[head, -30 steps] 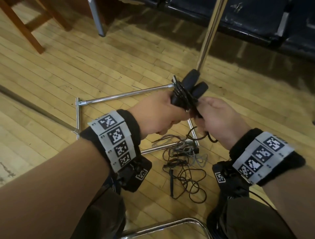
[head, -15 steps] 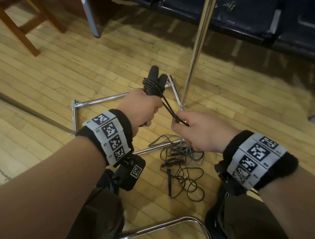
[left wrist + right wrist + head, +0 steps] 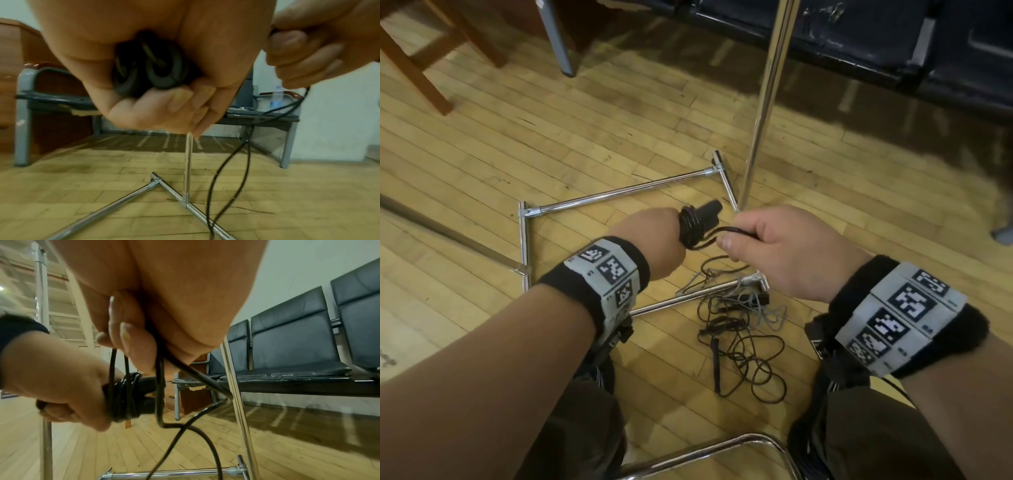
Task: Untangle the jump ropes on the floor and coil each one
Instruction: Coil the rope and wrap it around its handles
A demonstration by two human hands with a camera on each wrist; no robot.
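From above, the left hand [image 3: 654,245] grips both black handles [image 3: 705,217] with cord wound round them, while the right hand [image 3: 774,250] pinches the loose end of that cord [image 3: 726,231]. One rope looks nearly coiled. On the floor [image 3: 551,137] below, a tangle of dark and grey cord [image 3: 743,329] lies untouched, draped over a chrome frame [image 3: 619,193].

The left wrist view shows fingers [image 3: 156,107] curled round the two handle ends [image 3: 152,74], cord trailing down.

The right wrist view shows the windings [image 3: 125,395] stacked tight, with the doubled cord clamped in the fingers [image 3: 131,335]. By my reckoning, a last wrap or tuck remains here, then the whole floor pile.
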